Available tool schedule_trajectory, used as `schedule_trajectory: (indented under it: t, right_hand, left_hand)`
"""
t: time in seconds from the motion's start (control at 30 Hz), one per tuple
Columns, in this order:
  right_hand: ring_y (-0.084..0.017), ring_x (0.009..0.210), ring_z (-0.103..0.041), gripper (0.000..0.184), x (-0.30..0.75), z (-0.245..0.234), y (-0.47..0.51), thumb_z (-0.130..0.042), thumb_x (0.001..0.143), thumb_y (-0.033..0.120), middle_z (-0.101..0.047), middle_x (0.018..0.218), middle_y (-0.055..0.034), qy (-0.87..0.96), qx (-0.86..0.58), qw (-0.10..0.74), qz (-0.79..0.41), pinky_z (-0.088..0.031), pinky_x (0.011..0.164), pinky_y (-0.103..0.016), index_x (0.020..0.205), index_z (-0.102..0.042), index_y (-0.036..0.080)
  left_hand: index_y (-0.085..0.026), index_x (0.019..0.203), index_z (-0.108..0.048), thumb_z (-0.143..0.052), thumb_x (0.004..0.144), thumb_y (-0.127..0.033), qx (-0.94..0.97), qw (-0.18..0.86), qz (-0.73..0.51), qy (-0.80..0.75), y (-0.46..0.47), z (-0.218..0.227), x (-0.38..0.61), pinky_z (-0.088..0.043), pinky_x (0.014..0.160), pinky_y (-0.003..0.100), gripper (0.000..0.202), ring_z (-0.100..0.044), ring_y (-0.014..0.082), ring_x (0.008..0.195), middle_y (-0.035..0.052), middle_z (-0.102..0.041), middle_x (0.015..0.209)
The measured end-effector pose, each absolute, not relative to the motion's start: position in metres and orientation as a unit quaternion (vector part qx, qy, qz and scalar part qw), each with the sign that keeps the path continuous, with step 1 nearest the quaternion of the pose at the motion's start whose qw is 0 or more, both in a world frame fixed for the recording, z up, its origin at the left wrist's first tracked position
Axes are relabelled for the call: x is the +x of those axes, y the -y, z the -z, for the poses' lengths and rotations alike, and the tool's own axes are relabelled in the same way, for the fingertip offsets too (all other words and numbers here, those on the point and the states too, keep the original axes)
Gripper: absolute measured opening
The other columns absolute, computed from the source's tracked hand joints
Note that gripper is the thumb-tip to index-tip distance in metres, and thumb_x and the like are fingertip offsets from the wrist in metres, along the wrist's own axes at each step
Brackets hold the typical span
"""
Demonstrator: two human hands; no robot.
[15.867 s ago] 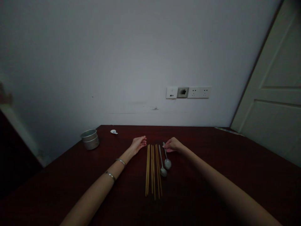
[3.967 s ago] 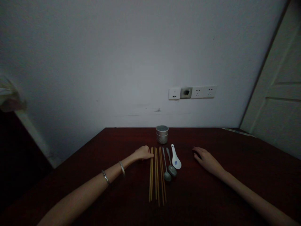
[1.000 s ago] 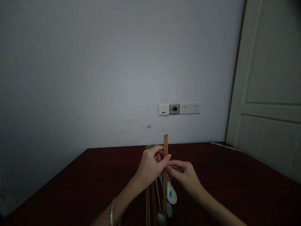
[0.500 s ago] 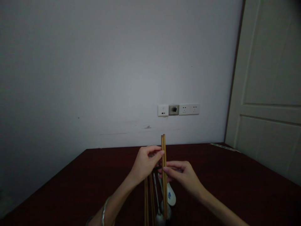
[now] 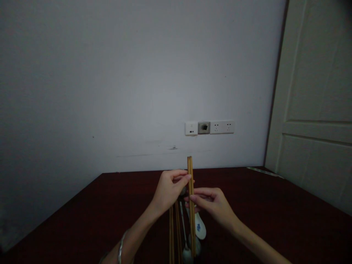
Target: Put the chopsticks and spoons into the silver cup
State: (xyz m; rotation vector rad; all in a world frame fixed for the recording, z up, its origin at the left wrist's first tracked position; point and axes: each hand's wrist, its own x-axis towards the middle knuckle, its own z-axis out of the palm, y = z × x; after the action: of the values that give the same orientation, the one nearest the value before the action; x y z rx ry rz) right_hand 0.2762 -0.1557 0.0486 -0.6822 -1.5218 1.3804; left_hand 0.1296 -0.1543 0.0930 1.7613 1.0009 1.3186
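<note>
A pair of wooden chopsticks (image 5: 190,168) stands upright above the dark red table (image 5: 247,205). My left hand (image 5: 169,192) pinches the pair near its top with thumb and fingers. A little lower, my right hand (image 5: 211,203) pinches the same pair. Several more chopsticks (image 5: 173,231) lie flat on the table below my hands. Beside them lie two metal spoons (image 5: 186,249) and a white ceramic spoon (image 5: 200,228) with a blue mark. The metal cup is hidden behind my left hand.
A white wall with a row of sockets (image 5: 209,127) rises right behind the table's far edge. A closed door (image 5: 316,110) stands at the right. Bangles (image 5: 120,247) ring my left wrist.
Both hands have lifted two chopsticks off the table and hold them upright. In the last second the pair shifted slightly to the left; the view is tilted higher than four seconds ago.
</note>
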Motion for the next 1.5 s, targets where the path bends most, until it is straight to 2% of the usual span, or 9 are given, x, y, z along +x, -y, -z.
schedule_trajectory:
  t: [0.23, 0.6, 0.9, 1.27, 1.5]
  right_hand:
    - [-0.020, 0.070, -0.064, 0.035, 0.2761, -0.0481, 0.1563, -0.066, 0.062, 0.041, -0.068, 0.076, -0.0097, 0.623, -0.282, 0.467, -0.560, -0.053, 0.060, -0.030, 0.084, -0.069, 0.013]
    - [-0.019, 0.069, -0.064, 0.033, 0.2761, -0.0483, 0.1560, -0.066, 0.064, 0.039, -0.068, 0.072, -0.0086, 0.630, -0.282, 0.467, -0.552, -0.051, 0.058, -0.027, 0.084, -0.069, 0.014]
    - [-0.021, 0.070, -0.064, 0.035, 0.2753, -0.0497, 0.1574, -0.067, 0.061, 0.040, -0.068, 0.073, -0.0095, 0.620, -0.285, 0.468, -0.561, -0.052, 0.059, -0.029, 0.082, -0.069, 0.013]
    - [-0.020, 0.068, -0.064, 0.040, 0.2759, -0.0461, 0.1557, -0.066, 0.061, 0.043, -0.067, 0.073, -0.0101, 0.624, -0.285, 0.465, -0.559, -0.052, 0.058, -0.030, 0.086, -0.069, 0.013]
    - [-0.019, 0.067, -0.063, 0.036, 0.2762, -0.0461, 0.1563, -0.064, 0.065, 0.042, -0.068, 0.074, -0.0089, 0.642, -0.281, 0.459, -0.546, -0.051, 0.059, -0.028, 0.087, -0.069, 0.014]
  left_hand:
    - [-0.010, 0.089, -0.064, -0.055, 0.073, -0.036, 0.685, 0.358, -0.499, -0.392, 0.1561, -0.0955, 0.1296, -0.048, 0.066, 0.026, 0.032, -0.062, 0.0170, 0.071, 0.0101, -0.067, 0.081]
    - [-0.010, 0.086, -0.064, -0.055, 0.074, -0.035, 0.679, 0.373, -0.506, -0.379, 0.1552, -0.0943, 0.1300, -0.048, 0.065, 0.026, 0.030, -0.062, 0.0164, 0.070, 0.0096, -0.067, 0.081]
    - [-0.009, 0.087, -0.064, -0.054, 0.075, -0.035, 0.681, 0.374, -0.507, -0.373, 0.1537, -0.0934, 0.1288, -0.048, 0.065, 0.026, 0.030, -0.062, 0.0162, 0.069, 0.0101, -0.067, 0.081]
    - [-0.008, 0.084, -0.064, -0.056, 0.072, -0.035, 0.673, 0.391, -0.507, -0.371, 0.1546, -0.0949, 0.1299, -0.047, 0.063, 0.026, 0.030, -0.062, 0.0171, 0.067, 0.0108, -0.067, 0.079]
    - [-0.009, 0.077, -0.063, -0.061, 0.069, -0.033, 0.656, 0.414, -0.505, -0.378, 0.1554, -0.0950, 0.1289, -0.046, 0.058, 0.023, 0.026, -0.062, 0.0166, 0.065, 0.0102, -0.067, 0.075]
